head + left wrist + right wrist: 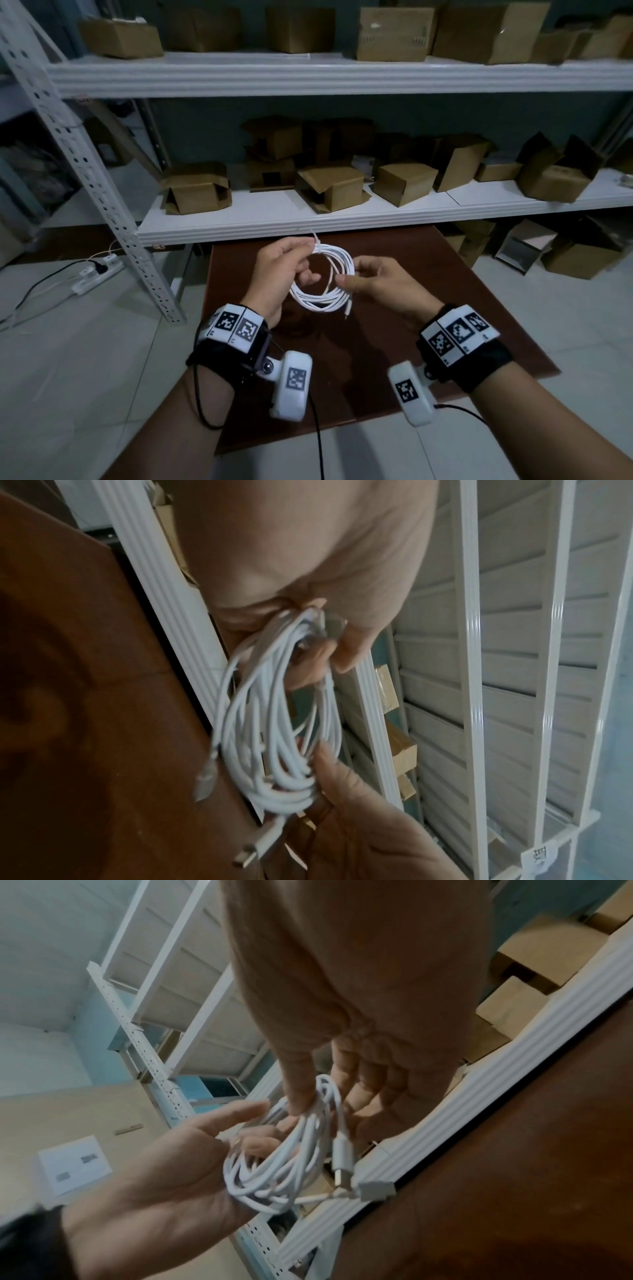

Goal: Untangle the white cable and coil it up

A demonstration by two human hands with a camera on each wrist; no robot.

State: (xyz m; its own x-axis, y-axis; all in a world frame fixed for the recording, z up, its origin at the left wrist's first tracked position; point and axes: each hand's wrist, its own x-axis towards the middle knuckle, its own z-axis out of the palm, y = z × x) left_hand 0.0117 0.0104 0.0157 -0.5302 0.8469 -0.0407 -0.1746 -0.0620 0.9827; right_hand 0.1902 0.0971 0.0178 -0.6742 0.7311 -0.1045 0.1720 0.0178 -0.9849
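Cable: the thin white cable (323, 277), in round loops, is held above the dark brown wooden bench (428, 274).
Left hand (277, 270): fingers pinched on the coil's top.
Right hand (378, 279): fingers pinched on its side.
Risk: the loose plug below the fingers may pull loops free if the grip slackens.

Small dark brown wooden table (445, 308) butts up against a white metal shelving rack (308, 78). Loads of brown cardboard boxes (404, 181) on the shelves, some open. White power strip (97, 274) on the tiled floor, left.
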